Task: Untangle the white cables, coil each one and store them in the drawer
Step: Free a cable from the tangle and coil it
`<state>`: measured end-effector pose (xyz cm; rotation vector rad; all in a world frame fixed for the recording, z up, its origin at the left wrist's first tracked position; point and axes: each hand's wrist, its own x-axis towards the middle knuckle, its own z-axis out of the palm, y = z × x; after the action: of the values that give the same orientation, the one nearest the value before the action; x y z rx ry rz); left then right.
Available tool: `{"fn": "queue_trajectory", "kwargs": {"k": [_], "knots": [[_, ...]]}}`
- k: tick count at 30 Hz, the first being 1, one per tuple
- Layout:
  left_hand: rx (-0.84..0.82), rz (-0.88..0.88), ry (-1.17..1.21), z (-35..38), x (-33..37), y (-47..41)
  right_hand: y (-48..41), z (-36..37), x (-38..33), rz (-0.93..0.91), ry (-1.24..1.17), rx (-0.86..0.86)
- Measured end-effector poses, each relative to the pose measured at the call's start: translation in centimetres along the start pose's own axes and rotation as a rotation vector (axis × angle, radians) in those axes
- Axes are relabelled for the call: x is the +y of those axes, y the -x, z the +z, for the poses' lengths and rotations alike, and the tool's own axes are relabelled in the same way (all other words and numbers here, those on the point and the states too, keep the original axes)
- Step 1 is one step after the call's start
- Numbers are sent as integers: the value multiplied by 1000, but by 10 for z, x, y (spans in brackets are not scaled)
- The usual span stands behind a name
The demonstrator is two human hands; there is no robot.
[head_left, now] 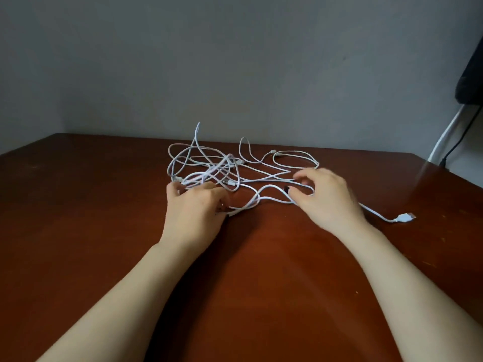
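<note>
A tangle of white cables (pixel 209 165) lies on the brown wooden table (pixel 91 205), its loops spreading toward the far edge. My left hand (pixel 194 210) rests on the near left side of the tangle, fingers curled around a strand. My right hand (pixel 326 197) is on the near right side, fingertips pinching a strand that loops between both hands. From under my right hand one cable runs right to a white USB plug (pixel 405 217) lying flat on the table. No drawer is in view.
A grey wall stands behind the table's far edge. At the far right are a dark padded object (pixel 470 74), a white tube (pixel 444 137) and a black cord beyond the table's corner.
</note>
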<state>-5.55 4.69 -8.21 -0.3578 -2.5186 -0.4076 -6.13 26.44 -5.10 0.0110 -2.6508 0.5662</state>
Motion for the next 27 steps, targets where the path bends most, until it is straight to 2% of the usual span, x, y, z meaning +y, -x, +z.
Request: {"fn": "queue_trajectory", "kwargs": {"k": [3,7,9,11,14,17,20,23,25,27], "knots": [[86,-99,-57,-1,-8,0,6,5,-6,7,-11,-179],[164,-106,-56,3,-13,1,11,8,-16,-65,-84,-203],[172,-10,14,3,-9,-2,12,10,-19,-119,-155,-178],[145,163,142,2,0,-4,13,12,-22,-184,-258,-126],[7,311,317,-3,17,1,15,14,-28,-281,-336,-39],[-46,248,361,-2,25,3,18,17,-30,-356,-373,-59],[98,181,321,-1,19,-2,23,21,-34,-465,-410,-134],[94,92,342,-3,15,-2,25,24,-36,-584,-379,-133],[83,46,366,-7,16,-1,23,23,-35,-591,-409,-69],[92,12,447,-11,18,-2,20,20,-32,-550,-439,75]]}}
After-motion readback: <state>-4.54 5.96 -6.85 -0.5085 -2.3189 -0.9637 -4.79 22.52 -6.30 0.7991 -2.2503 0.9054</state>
